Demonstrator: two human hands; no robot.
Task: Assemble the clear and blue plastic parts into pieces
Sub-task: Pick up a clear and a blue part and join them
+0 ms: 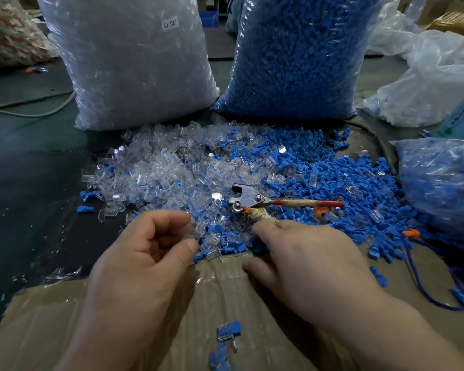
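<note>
Pinching a small clear plastic part [194, 226] with the curled left hand [145, 253], right at the near edge of the loose heap of clear and blue plastic parts [225, 170] mid-tabletop. Poking into it with the right hand [303, 258], fingertips buried, so can't tell the grip.

Two full bags stand on the bench [24, 156]: one clear-parts bag [131, 62], one blue-parts bag [298, 57]. Loose clear parts [158, 170] and blue parts [332, 170] are too many to count. One metal tool [252, 200]. One cardboard sheet [225, 285] bears about three assembled pieces [228, 332]. Two hands: left hand [145, 253], right hand [306, 258].
</note>
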